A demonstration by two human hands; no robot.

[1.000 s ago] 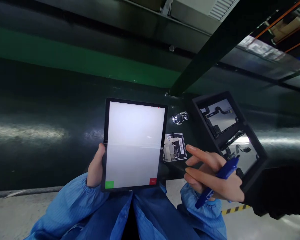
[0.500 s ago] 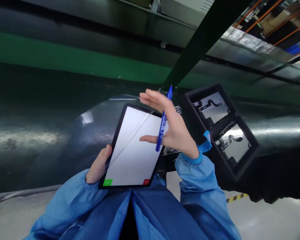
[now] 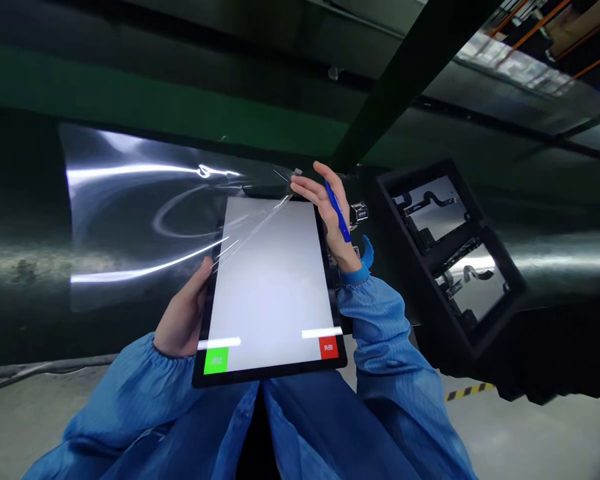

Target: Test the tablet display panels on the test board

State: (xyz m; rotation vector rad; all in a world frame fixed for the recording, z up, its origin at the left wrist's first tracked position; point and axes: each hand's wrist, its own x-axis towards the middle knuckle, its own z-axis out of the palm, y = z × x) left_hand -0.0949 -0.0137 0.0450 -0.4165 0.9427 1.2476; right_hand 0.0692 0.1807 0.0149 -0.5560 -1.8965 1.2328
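While a black tray [image 3: 473, 340] of flex cables [image 3: 433, 200] sits off to the right, a tablet [image 3: 267, 280] rests in the left hand's [image 3: 183, 317] firm grip, its clear protective film [image 3: 140, 207] lifted well away but not fully off, pinched in the right hand's [image 3: 320, 200] narrow grip beside a blue marker [image 3: 341, 220].

Dark glossy workbench [image 3: 570, 267] with a black tray [image 3: 405, 267] of flex cables [image 3: 430, 199]

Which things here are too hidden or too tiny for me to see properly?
All in the head view:
- The card: mostly hidden by the tablet and the right hand.
- The shiny little part: too small and glary to name.
- The green button's words: too small and blurred to read.
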